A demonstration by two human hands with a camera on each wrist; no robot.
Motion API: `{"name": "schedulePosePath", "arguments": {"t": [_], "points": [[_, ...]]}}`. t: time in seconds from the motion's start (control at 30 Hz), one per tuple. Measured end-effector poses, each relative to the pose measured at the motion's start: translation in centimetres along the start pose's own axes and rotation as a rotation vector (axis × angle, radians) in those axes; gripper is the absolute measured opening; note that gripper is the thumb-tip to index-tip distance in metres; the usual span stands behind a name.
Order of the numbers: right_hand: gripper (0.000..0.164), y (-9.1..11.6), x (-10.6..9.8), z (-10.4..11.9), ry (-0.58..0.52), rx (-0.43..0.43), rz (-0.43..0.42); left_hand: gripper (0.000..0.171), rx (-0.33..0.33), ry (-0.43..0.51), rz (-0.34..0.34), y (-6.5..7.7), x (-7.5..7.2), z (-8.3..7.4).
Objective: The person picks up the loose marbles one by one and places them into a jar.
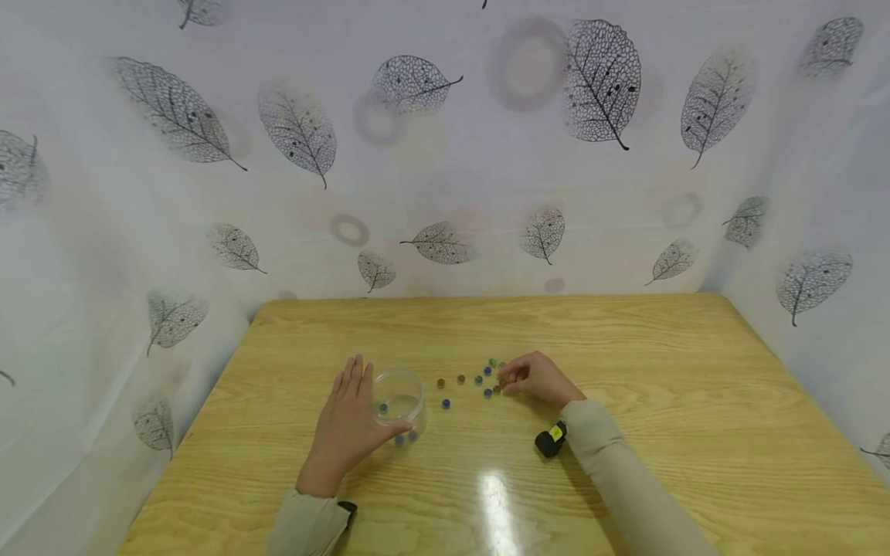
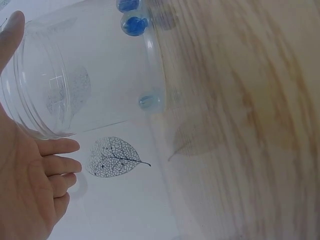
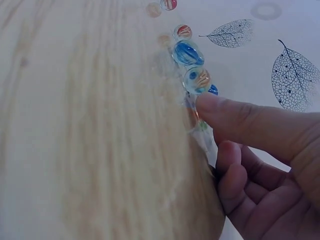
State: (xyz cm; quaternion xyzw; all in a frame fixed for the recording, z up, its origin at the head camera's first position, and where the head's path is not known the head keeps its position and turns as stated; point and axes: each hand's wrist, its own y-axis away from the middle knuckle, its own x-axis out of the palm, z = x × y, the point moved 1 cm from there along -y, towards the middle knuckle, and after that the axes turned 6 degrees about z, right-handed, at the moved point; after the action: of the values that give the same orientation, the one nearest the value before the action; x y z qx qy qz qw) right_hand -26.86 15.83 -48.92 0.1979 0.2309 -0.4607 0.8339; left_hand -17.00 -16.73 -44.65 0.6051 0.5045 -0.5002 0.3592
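Note:
My left hand [image 1: 348,428] is beside a clear plastic jar [image 1: 417,413], fingers stretched up along its left side and thumb across its front. A few glass marbles lie at the jar's bottom, including a blue marble [image 2: 134,24] and a pale blue marble [image 2: 149,102]. My right hand [image 1: 542,378] is low over the table at the right end of a group of loose marbles. In the right wrist view its thumb tip is right at a marble with orange and blue swirls [image 3: 197,80]; the other fingers bend loosely, apart from the thumb.
Loose marbles are strewn between jar and right hand, among them a blue marble [image 1: 446,404] and a brownish marble [image 1: 441,383]. The wooden table [image 1: 626,332] meets a leaf-patterned curtain [image 1: 473,185] at its back and sides. Black wrist cameras, such as this one [image 1: 549,442], sit at both cuffs.

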Motion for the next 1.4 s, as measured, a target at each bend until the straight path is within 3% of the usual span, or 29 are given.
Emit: {"name": "schedulePosePath", "arguments": {"t": [0.63,0.93,1.4], "points": [[0.015,-0.14,0.20,0.11,0.040,-0.008,-0.001,0.114,-0.005,0.019,-0.008,-0.01,-0.15,-0.12],[0.015,0.20,0.26,0.13,-0.004,0.026,-0.018,0.115,-0.007,0.032,0.003,0.01,-0.13,-0.13],[0.019,0.54,0.03,-0.08,-0.057,0.000,-0.014,0.114,-0.006,0.034,0.002,0.17,-0.25,-0.25]]}}
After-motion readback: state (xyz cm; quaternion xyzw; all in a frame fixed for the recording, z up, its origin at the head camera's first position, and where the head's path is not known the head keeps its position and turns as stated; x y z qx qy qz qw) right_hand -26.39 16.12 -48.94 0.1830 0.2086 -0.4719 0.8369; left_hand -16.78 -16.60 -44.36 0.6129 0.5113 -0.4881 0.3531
